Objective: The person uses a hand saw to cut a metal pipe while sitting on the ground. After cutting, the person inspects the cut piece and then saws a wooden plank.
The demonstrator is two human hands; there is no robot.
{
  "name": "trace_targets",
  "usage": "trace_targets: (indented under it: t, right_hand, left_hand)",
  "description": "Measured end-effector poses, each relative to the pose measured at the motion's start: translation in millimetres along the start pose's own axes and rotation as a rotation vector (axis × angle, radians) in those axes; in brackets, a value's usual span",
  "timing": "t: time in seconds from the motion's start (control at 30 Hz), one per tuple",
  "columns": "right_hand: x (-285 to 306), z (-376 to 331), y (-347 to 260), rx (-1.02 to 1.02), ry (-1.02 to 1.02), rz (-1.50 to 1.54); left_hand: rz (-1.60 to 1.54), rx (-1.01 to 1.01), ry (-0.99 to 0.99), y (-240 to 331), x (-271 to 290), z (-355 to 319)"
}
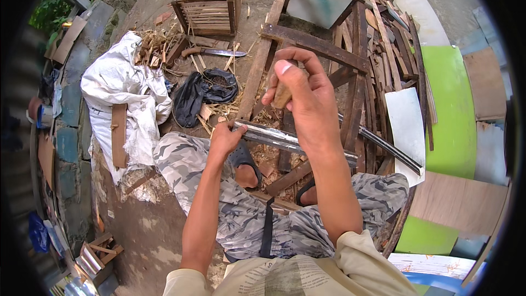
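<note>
My left hand (223, 138) is closed around the left end of a long dark strip (279, 138) with a worn white face. The strip lies crosswise in front of my knees, over a dark wooden frame (312, 44). Raised above the strip, my right hand (307, 85) grips a short brown piece of wood (282, 92). The fingers cover part of that piece, so its full shape is hidden. My right forearm passes in front of the strip's right part.
A large knife (222, 52) with a wooden handle lies beyond a black plastic bag (192, 96). A white sack (118, 71) is at left, a slatted wooden crate (208, 5) at far left. Scrap wood (392, 49) and green panels (452, 104) fill the right.
</note>
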State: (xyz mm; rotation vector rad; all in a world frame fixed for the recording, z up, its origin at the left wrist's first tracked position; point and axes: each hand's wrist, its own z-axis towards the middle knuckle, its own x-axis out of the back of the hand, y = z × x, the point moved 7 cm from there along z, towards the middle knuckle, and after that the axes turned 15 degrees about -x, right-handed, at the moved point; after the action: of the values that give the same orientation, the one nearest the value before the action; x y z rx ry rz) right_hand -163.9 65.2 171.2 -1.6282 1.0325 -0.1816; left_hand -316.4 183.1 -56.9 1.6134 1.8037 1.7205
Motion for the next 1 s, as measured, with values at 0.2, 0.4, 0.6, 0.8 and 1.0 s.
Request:
trace_targets:
  t: [0.2,0.4,0.6,0.8,1.0]
  right_hand:
    - [83,-68,-47,0.175,-0.016,-0.056]
    - [227,-110,-10,0.233,0.010,0.119]
    - [315,-147,72,0.158,0.025,0.361]
    - [335,-155,96,0.176,0.004,0.538]
    - [352,-167,80,0.229,-0.012,0.606]
  left_hand:
    - [0.331,-0.323,0.594,4,-5,-24]
    - [-0.654,-0.005,0.154,67,-115,-80]
    - [-1.264,0.496,0.074,58,-206,-79]
    - [-1.357,0.541,0.378,56,-203,-44]
    - [-1.550,0.344,0.348,37,-210,-67]
